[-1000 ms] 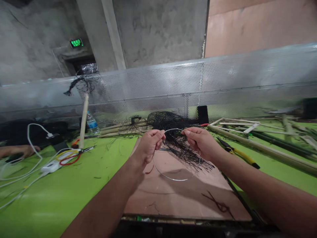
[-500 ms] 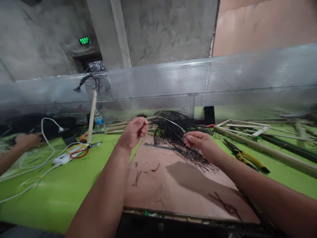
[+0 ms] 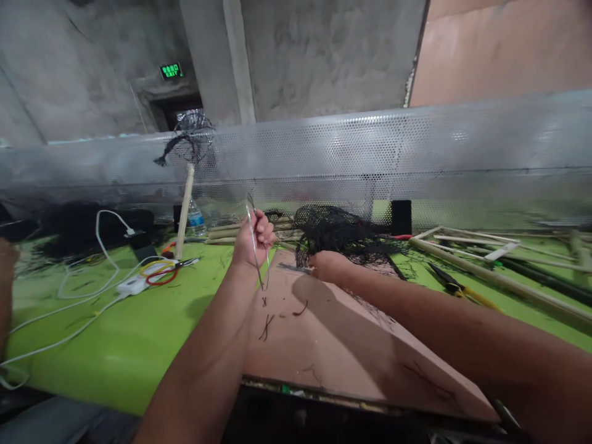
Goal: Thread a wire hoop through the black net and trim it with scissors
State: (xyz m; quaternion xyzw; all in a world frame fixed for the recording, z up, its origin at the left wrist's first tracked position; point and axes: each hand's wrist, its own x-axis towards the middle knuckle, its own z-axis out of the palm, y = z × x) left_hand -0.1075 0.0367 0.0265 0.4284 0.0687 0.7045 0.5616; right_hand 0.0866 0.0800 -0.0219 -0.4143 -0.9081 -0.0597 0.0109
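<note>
My left hand (image 3: 256, 239) is closed around a thin silvery wire (image 3: 252, 231), bent into a narrow loop that hangs below the fingers. Farther right, my right hand (image 3: 329, 266) reaches low over the board, its fingers curled and partly hidden. Its fingertips are at the right end of a flat grey strip (image 3: 292, 267) and beside a heap of black netting (image 3: 340, 228); what they grip cannot be made out. Short dark thread scraps (image 3: 267, 327) lie on the pinkish board (image 3: 296, 357) under my hands.
Yellow-handled pliers (image 3: 462, 291) and a pale stick frame (image 3: 481, 239) lie at right. A white power strip (image 3: 139, 283) with cables, an upright pale stick (image 3: 185, 213) and a water bottle (image 3: 196, 219) are at left. Perforated metal sheeting (image 3: 314, 157) runs behind. Someone's arm (image 3: 6, 290) shows at the left edge.
My right hand has let go of its end of the wire and moved down and left to the strip by the netting. The wire now hangs folded from my left hand.
</note>
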